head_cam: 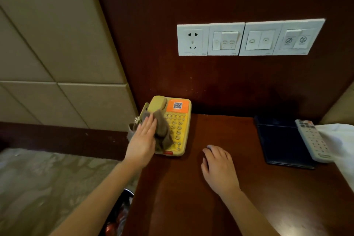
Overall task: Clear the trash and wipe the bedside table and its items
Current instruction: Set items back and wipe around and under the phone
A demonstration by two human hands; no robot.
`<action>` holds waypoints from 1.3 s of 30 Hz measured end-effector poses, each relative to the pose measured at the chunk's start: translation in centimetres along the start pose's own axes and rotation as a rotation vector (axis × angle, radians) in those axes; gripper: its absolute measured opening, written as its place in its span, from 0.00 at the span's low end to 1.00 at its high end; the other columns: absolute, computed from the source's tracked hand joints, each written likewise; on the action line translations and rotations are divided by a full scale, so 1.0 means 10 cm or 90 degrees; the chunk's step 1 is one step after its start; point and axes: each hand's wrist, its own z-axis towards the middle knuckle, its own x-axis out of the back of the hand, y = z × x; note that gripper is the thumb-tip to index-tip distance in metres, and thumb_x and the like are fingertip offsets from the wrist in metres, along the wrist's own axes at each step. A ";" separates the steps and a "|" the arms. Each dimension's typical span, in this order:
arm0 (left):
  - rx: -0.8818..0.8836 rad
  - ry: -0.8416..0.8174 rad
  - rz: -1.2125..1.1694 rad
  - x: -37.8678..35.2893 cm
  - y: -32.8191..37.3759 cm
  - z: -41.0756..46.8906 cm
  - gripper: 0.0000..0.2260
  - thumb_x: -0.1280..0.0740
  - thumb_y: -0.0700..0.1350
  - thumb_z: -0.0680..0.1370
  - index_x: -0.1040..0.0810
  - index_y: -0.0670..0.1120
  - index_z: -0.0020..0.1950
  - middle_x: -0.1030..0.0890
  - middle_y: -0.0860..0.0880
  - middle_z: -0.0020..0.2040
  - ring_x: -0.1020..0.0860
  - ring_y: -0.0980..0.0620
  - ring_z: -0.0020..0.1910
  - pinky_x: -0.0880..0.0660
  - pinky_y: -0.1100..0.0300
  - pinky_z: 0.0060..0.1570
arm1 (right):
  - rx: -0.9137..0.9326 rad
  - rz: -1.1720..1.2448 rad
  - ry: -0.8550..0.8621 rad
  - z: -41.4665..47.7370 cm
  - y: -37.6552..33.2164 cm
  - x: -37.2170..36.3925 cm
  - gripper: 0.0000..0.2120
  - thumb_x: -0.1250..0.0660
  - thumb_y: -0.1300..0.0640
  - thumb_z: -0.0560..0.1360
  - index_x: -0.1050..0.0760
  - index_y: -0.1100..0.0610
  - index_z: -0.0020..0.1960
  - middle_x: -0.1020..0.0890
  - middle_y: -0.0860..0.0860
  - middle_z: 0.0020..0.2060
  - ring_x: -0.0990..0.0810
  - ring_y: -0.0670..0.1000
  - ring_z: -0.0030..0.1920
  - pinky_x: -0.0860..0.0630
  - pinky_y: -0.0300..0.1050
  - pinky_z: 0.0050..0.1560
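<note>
If we push too hard with the cloth point(162, 132), the handset point(158, 102) may pop off its cradle. The whole yellow phone point(179, 128) may even slide off, because it sits at the back left corner of the bedside table point(220, 203), right by the edge. The cloth may press buttons too.

Our left hand point(143, 138) lies flat with straight fingers and presses the brown cloth down on the phone's left side. Our right hand point(218, 166) rests on the wood near the phone, fingers loosely bent, holding nothing. The two hands are apart.
</note>
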 end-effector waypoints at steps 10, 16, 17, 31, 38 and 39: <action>0.011 -0.075 -0.126 -0.33 0.41 -0.89 0.25 0.54 0.52 0.80 0.44 0.46 0.77 0.53 0.52 0.77 0.51 0.55 0.75 0.43 0.53 0.74 | -0.008 0.031 0.009 -0.03 -0.01 0.05 0.15 0.26 0.59 0.69 0.19 0.58 0.55 0.17 0.53 0.52 0.18 0.53 0.54 0.23 0.51 0.56; 0.037 -0.159 0.028 -0.43 0.82 -1.05 0.27 0.57 0.54 0.81 0.54 0.47 0.79 0.56 0.51 0.78 0.51 0.55 0.77 0.53 0.60 0.73 | 0.019 0.093 0.019 -0.08 0.01 0.14 0.16 0.28 0.62 0.72 0.21 0.58 0.60 0.18 0.52 0.55 0.19 0.51 0.56 0.27 0.54 0.61; 0.026 -0.179 0.029 -0.44 0.90 -1.07 0.31 0.61 0.58 0.77 0.54 0.47 0.79 0.56 0.51 0.79 0.51 0.55 0.77 0.52 0.59 0.73 | 0.013 0.111 0.022 -0.11 0.03 0.18 0.17 0.29 0.63 0.72 0.22 0.58 0.60 0.18 0.52 0.56 0.19 0.50 0.57 0.29 0.54 0.63; -0.087 -0.229 0.007 -0.54 1.86 -1.13 0.28 0.50 0.60 0.81 0.45 0.49 0.78 0.45 0.50 0.78 0.44 0.51 0.76 0.46 0.51 0.73 | 0.042 -0.055 -0.206 -0.65 0.56 1.30 0.21 0.46 0.54 0.82 0.37 0.52 0.74 0.30 0.48 0.70 0.32 0.48 0.70 0.40 0.46 0.70; 0.042 -0.294 0.087 -0.38 1.44 -1.26 0.26 0.53 0.57 0.83 0.50 0.49 0.78 0.54 0.47 0.79 0.56 0.48 0.78 0.58 0.49 0.74 | 0.035 -0.033 -0.450 -0.92 -0.19 1.13 0.25 0.53 0.50 0.84 0.50 0.56 0.79 0.45 0.55 0.77 0.46 0.53 0.77 0.48 0.51 0.75; 0.050 -0.292 0.065 -0.36 1.40 -1.29 0.25 0.52 0.57 0.83 0.49 0.49 0.78 0.54 0.47 0.79 0.55 0.48 0.78 0.57 0.49 0.74 | 0.015 -0.039 -0.453 -0.92 -0.28 1.11 0.25 0.53 0.50 0.84 0.47 0.58 0.78 0.43 0.56 0.77 0.45 0.54 0.76 0.50 0.52 0.75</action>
